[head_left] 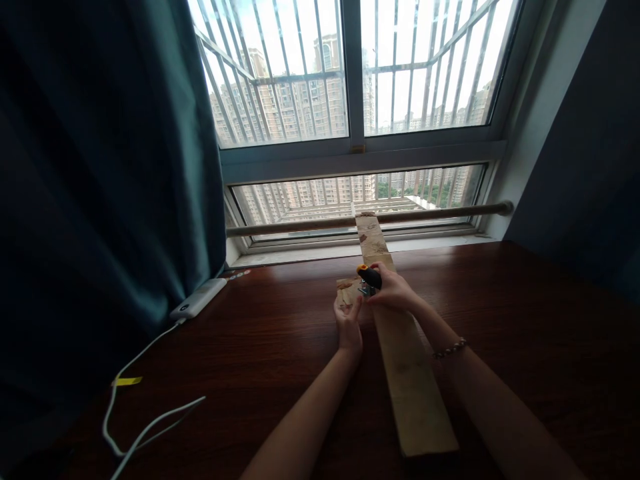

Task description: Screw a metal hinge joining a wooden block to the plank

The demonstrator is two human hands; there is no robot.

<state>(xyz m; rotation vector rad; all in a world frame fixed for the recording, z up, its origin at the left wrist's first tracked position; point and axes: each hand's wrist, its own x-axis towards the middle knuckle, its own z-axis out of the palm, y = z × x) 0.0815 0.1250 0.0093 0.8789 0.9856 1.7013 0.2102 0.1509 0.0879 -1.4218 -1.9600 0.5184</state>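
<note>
A long wooden board (413, 380) runs away from me across the brown table. A shorter wooden piece (347, 285) juts out to its left near the far end, so the two form a cross or T; how they join is hidden by my hands. My left hand (349, 325) grips the short piece from the near side, thumb up by some small metal parts (367, 290) too small to name. Above those parts, my right hand (393, 290) is closed around a stubby black handle with a yellow-orange end (370, 275). The tool's working end cannot be made out.
At the left, a white power strip (200, 298) lies by the dark curtain (195, 167), its white cable (127, 367) looping over the table. A yellow strip (129, 381) lies near the cable. A horizontal rail (440, 215) crosses before the window, behind the board's far end.
</note>
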